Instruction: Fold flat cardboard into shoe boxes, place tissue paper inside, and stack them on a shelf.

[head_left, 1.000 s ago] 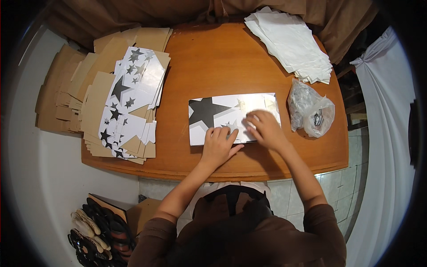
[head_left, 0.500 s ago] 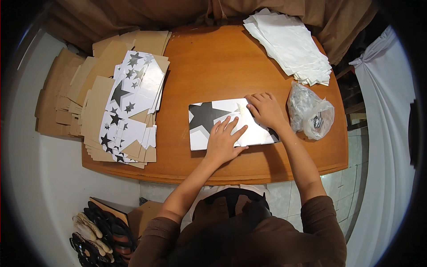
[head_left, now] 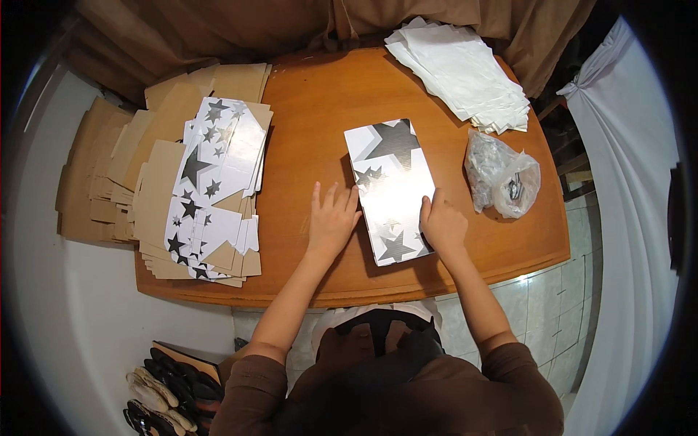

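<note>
at the far left, a stack of flattened brown cardboard sheets (head_left: 94,174) hung over the edge of the round wooden table (head_left: 313,109). just right of it, on the table, lay a pile of flat box blanks (head_left: 211,182), white with black and grey stars, some turned brown side up. on the floor at the lower left sat a heap of dark and pale bag handles or straps (head_left: 163,389); too small to tell which.

near the table's front edge, the left hand (head_left: 332,218) lay flat on the wood, fingers spread and holding nothing, its fingertips just touching the left long side of the star-printed flat box (head_left: 389,185). that box lay in the middle of the table, running lengthwise away from the person and tilted slightly. the right hand (head_left: 442,225) pressed against the box's right edge near its front corner, fingers curled on it.

farther right, a crumpled clear plastic bag (head_left: 502,174) with small dark items rested near the box. behind it, at the back right, a stack of white paper sheets (head_left: 462,73) was fanned out.
</note>
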### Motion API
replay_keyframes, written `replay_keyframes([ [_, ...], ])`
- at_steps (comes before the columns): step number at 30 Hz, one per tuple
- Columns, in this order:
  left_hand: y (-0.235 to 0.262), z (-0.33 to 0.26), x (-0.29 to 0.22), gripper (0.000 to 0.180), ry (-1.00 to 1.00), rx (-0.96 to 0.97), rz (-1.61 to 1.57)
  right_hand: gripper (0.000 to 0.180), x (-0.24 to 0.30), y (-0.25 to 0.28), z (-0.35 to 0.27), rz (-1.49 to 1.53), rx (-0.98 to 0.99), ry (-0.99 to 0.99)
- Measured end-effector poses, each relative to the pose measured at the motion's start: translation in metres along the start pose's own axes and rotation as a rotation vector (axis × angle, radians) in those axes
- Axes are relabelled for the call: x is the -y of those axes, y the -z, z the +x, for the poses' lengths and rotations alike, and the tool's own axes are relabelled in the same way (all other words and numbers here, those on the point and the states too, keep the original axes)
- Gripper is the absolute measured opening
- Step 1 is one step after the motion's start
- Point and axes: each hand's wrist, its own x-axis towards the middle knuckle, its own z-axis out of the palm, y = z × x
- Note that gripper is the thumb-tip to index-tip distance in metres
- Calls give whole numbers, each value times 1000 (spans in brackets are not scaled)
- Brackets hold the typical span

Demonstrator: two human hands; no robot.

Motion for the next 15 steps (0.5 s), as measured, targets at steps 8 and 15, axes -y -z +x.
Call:
replay_keyframes([
  [8,-11,-68,-15,84,-50,267,-283,44,-32,-20,-41,751,249,-108],
  [15,-11,-71,-22,133,-23,174,-585,54,1,0,-44,1335,216,-218],
])
